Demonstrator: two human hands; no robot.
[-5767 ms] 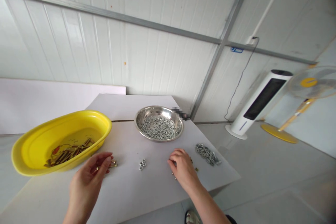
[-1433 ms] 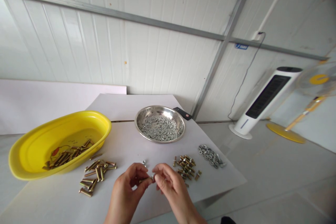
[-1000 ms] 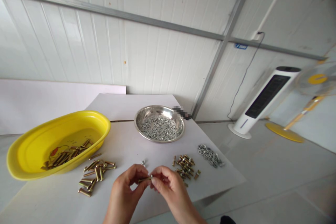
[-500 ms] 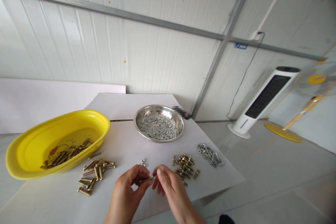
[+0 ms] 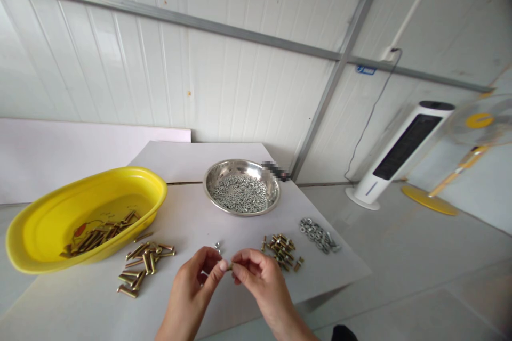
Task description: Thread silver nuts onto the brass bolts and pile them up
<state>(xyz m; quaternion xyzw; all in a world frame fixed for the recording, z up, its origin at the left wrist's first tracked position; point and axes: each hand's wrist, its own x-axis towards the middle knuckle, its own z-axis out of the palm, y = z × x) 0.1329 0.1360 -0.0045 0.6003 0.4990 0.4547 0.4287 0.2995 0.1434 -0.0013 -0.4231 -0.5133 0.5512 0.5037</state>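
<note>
My left hand point(image 5: 192, 290) and my right hand point(image 5: 258, 279) meet low in the middle, over the near part of the white table point(image 5: 192, 224). Both are pinched on one small brass bolt point(image 5: 229, 266) with a nut at its end; only its tip shows between the fingertips. A loose pile of brass bolts point(image 5: 142, 264) lies just left of my left hand. A smaller heap of bolts with nuts on them point(image 5: 283, 250) lies just right of my right hand. A couple of loose nuts point(image 5: 217, 246) lie right beyond my fingers.
A yellow oval basin point(image 5: 48, 213) holding more bolts sits at the left. A steel bowl point(image 5: 241, 169) of silver nuts stands at the table's back, with a heap of nuts point(image 5: 318, 234) near the right edge. A tower fan point(image 5: 400, 154) and a pedestal fan point(image 5: 472, 133) stand on the floor to the right.
Since 5.8 s ago both hands left the table's piles and came together on one bolt. Over the last second the fingers keep shifting around it; my hands have risen slightly.
</note>
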